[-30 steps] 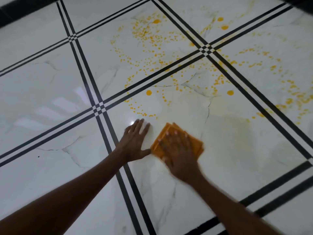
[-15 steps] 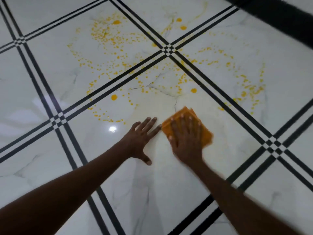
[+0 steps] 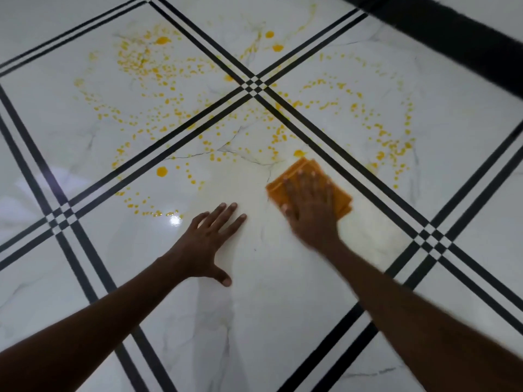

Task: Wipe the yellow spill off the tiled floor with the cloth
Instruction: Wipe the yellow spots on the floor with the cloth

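Note:
A folded orange cloth lies flat on the white marble floor. My right hand presses down on it with straight, spread fingers and covers most of it. My left hand rests flat on the bare tile to the left of the cloth, fingers spread, holding nothing. The yellow spill is a wide scatter of drops and dots across several tiles beyond both hands, with larger drops such as one yellow blob near the left hand and a dense patch on the right.
Black triple stripes cross the floor diagonally and meet in checkered junctions. A broad dark band runs along the top right corner. A bright light reflection glints just left of my left hand.
My right hand has slid the cloth forward and to the right, up to the edge of the yellow drops. My left hand stays planted on the tile. The view has shifted.

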`<state>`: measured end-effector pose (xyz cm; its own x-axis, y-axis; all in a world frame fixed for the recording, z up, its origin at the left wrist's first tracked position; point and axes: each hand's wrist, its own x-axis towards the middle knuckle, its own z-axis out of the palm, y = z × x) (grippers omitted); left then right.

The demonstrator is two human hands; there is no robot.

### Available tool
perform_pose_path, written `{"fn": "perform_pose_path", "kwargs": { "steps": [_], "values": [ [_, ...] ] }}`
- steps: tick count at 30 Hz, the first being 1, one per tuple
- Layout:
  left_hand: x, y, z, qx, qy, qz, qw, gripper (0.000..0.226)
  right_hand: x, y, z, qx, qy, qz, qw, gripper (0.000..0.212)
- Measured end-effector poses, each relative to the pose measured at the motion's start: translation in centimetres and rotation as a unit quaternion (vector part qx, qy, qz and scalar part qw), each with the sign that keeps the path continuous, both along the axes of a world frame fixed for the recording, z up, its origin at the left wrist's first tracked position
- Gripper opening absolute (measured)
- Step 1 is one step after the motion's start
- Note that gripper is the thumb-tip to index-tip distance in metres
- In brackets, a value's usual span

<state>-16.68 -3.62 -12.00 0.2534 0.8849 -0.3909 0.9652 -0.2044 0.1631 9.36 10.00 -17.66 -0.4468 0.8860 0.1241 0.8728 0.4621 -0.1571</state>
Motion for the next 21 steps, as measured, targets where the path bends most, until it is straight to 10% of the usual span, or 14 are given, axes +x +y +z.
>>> {"fn": "perform_pose_path", "kwargs": {
  "steps": [5,9,13,18,21],
  "values": [
    [-0.1,0.2,-0.3,0.005,-0.012,0.012,1.0,0.15,1.3,-6.0,1.0,-0.011,0.071,-0.401,0.913,0.067],
    [0.1,0.1,0.3,-0.004,-0.01,0.013,1.0,0.149,-4.6,-18.0,3.1,-0.072,0.043,-0.236,0.968,0.073],
    [-0.1,0.0,0.0,0.001,-0.016,0.01,1.0,0.148,-1.3,-5.8,1.1,-0.038,0.005,-0.015,0.999,0.066],
    [0.0,0.0,-0.2,0.006,-0.01,0.007,1.0,0.147,0.7,-6.2,1.3,-0.019,0.057,-0.279,0.958,0.066],
    [-0.5,-1.0,1.1,0.006,-0.001,0.021,1.0,0.135,-4.1,-17.9,3.0,-0.062,0.037,-0.164,0.984,0.07]
  ]
}}
